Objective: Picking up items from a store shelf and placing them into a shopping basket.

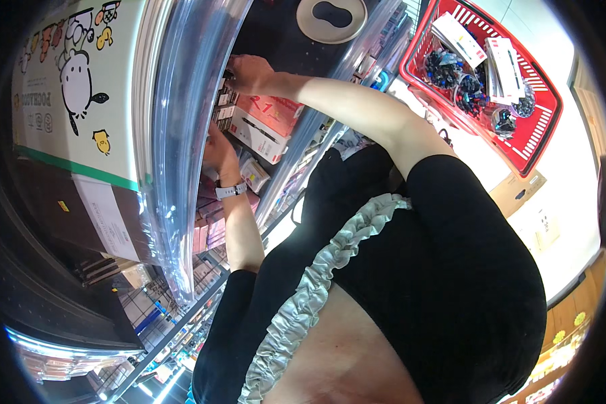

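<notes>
Both my hands reach into a shelf bay behind a clear plastic shelf front (194, 101). My right hand (251, 76) is at the far end of a row of small dark-and-white packs (225, 104), its fingertips partly hidden. Nearer to me, my left hand (219, 153), with a grey-strapped watch (231, 191) on the wrist, is at the other end of that row. The plastic edge hides some of its fingers. Beside the packs lie a white box with a black pen pictured on it (257, 134) and a red box (267, 112).
A red shopping basket (540, 126) at the upper right holds white pen boxes (504, 70) and tubs of pens (442, 68). Notebooks with a cartoon dog (76, 86) stand at left. A beige ring-shaped object (308, 22) lies on the dark surface above. Pink boxes (214, 227) sit below my left hand.
</notes>
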The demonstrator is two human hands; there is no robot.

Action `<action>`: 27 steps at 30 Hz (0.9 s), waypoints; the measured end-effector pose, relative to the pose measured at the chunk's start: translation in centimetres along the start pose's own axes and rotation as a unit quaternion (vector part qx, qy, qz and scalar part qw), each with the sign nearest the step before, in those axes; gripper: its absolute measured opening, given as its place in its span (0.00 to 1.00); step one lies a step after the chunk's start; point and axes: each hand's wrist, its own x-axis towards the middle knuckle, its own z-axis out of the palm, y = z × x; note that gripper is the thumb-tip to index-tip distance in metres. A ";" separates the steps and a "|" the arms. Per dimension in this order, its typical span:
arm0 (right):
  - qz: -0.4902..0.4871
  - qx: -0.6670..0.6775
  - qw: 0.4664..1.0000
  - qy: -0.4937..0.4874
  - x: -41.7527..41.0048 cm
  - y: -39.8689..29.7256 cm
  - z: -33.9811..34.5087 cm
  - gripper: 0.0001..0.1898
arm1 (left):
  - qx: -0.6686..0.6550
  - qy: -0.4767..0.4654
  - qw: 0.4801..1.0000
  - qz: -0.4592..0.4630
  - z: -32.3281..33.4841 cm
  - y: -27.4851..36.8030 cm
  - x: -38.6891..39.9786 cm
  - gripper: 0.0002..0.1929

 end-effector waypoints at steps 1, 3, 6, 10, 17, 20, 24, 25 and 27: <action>-0.048 0.002 0.997 0.066 0.0 0.5 0.2 0.18 | 0.074 0.040 0.994 0.072 -0.4 0.4 -0.2 0.20; -0.101 0.008 0.987 0.124 -0.2 0.5 0.3 0.15 | 0.151 0.084 0.975 0.139 -1.2 0.2 -0.3 0.22; -0.112 -0.040 0.992 0.040 -0.3 -1.0 -1.3 0.26 | 0.248 0.184 0.924 0.227 -2.4 -1.4 0.4 0.26; -0.143 -0.059 0.987 0.038 -0.3 -1.7 -1.3 0.25 | 0.152 0.047 0.987 0.025 -4.3 -4.8 1.8 0.27; -0.217 -0.097 0.966 0.103 2.2 -2.0 0.7 0.20 | 0.143 0.004 0.990 0.016 -4.5 -11.1 3.9 0.25; -0.229 -0.109 0.956 0.147 2.2 -2.2 1.2 0.15 | 0.097 -0.006 0.993 0.061 -4.0 -10.4 3.6 0.26; -0.235 -0.116 0.947 0.183 2.3 -1.2 1.6 0.11 | 0.257 -0.017 0.966 0.008 -2.8 -3.7 1.5 0.30; -0.236 -0.118 0.947 0.183 2.4 -1.2 1.6 0.11 | 0.255 -0.016 0.967 0.008 -2.8 -3.3 1.5 0.30; -0.233 -0.090 0.952 0.176 2.4 -1.2 1.5 0.10 | 0.271 -0.029 0.962 0.002 -2.8 -2.6 1.4 0.30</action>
